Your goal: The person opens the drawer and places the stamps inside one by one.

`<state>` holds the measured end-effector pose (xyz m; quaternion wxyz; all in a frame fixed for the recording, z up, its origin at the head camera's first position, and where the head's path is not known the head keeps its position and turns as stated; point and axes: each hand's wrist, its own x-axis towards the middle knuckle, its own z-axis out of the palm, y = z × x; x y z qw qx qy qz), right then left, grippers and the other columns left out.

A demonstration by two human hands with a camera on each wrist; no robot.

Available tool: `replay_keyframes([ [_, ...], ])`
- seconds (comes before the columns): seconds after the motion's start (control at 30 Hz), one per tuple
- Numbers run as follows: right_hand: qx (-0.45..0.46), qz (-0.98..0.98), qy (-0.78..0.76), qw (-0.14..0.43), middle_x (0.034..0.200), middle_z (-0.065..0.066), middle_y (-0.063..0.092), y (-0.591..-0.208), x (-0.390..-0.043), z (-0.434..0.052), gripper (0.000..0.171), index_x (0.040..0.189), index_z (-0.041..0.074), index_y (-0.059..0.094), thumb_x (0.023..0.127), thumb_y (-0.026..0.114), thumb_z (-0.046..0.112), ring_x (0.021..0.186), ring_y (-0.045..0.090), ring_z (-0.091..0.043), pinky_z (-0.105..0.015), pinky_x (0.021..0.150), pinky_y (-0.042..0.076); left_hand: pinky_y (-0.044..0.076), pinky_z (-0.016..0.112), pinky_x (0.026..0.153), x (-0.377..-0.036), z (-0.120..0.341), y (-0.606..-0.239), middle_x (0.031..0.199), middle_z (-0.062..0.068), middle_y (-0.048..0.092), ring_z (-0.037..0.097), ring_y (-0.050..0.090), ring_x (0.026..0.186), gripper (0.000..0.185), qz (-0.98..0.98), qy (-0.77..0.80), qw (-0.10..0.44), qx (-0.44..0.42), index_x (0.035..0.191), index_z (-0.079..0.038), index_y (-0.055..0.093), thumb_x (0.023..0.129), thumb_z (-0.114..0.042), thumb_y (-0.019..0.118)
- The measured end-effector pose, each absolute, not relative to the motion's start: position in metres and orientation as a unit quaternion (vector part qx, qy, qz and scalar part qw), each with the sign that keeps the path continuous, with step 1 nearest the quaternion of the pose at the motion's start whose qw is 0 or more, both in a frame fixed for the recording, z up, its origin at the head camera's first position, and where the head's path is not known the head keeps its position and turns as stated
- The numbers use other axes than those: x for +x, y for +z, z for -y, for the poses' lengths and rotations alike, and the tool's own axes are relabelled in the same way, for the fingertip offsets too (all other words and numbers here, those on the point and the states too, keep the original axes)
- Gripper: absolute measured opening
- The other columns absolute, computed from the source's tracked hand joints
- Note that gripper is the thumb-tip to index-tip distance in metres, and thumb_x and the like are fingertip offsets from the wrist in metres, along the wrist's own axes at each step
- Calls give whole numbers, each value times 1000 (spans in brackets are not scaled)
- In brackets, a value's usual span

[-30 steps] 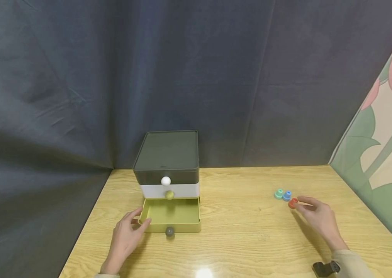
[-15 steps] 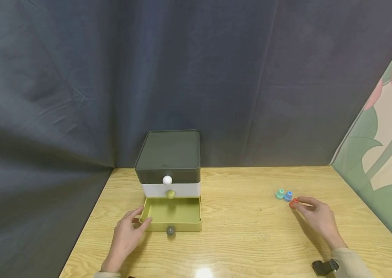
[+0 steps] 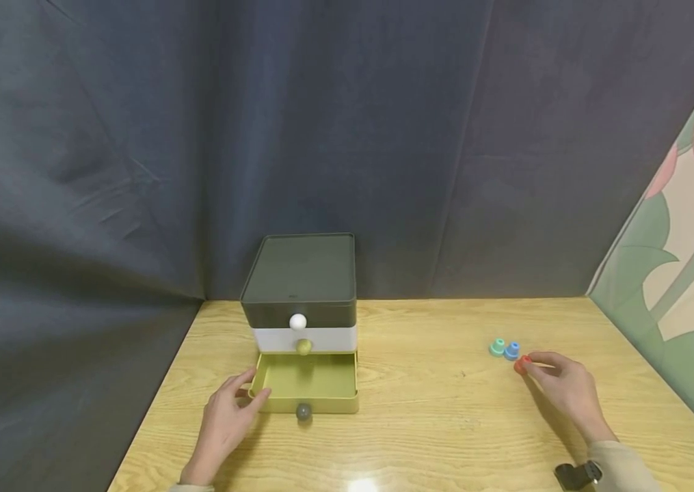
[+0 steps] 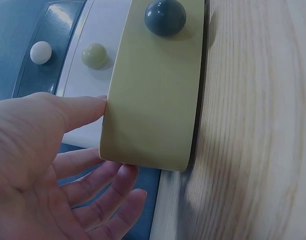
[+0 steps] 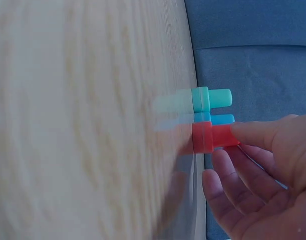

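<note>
My left hand (image 3: 223,420) holds the front left corner of a pulled-out yellow-green drawer (image 3: 337,404). In the left wrist view its thumb lies at the front panel's top edge, and fingertips touch the side. The drawer's dark grey knob (image 4: 165,17) is free of the hand. Over to the right, my right hand (image 3: 565,389) pinches the narrow top of a small red plug-shaped piece (image 5: 203,137) between thumb and finger. Its wide base is at the tabletop. A blue piece (image 3: 511,351) and a green piece (image 3: 497,348) of the same shape stand just beyond it.
The drawer belongs to a stacked unit with a dark top (image 3: 300,270), a white knob (image 3: 298,322) and a white middle drawer (image 3: 273,339). Dark curtains (image 3: 347,137) hang behind and left of the wooden table (image 3: 420,410). A flower-patterned panel (image 3: 691,287) borders the right.
Both hands keep their places on the drawer and the red piece. Only the head view shifts slightly.
</note>
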<state>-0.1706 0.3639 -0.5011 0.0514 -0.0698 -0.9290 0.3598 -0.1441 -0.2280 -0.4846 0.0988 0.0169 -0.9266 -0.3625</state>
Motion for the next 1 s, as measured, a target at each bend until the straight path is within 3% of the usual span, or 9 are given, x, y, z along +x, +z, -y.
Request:
replay_keyframes([
  [0.17,-76,929,359,57,123,-31,74,-502,-171,-366,58,136,-3,67,107,62,47,116,67,-57,-67,89,54,58,49,88,-145,228,-484,137,18,71,29,74,108,57,927,-361,97,13,143,-2,65,97,-32,79],
  [0.33,-74,929,355,70,130,-33,70,-501,-169,-367,57,134,-3,68,107,63,46,114,68,-55,-53,80,59,58,49,88,-145,228,-485,136,17,71,29,74,108,56,928,-361,96,16,143,-2,66,97,-32,79],
  [0.53,-69,929,352,90,135,-33,67,-499,-166,-365,54,133,-2,70,106,64,45,114,67,-55,-40,73,56,58,49,88,-145,228,-484,137,18,71,29,74,108,57,928,-361,94,13,143,-2,65,97,-34,79],
  [0.83,-61,927,360,90,134,-29,70,-492,-162,-358,56,136,0,69,106,63,47,115,69,-52,-48,79,58,58,47,88,-145,228,-485,139,17,70,28,73,109,58,928,-362,92,14,144,-2,65,98,-34,78],
  [1.0,-66,925,360,101,129,-24,74,-490,-162,-353,52,135,2,71,107,63,45,117,68,-51,-45,80,58,58,48,89,-145,228,-486,138,16,70,29,73,110,57,928,-361,92,17,144,-3,65,98,-33,78],
])
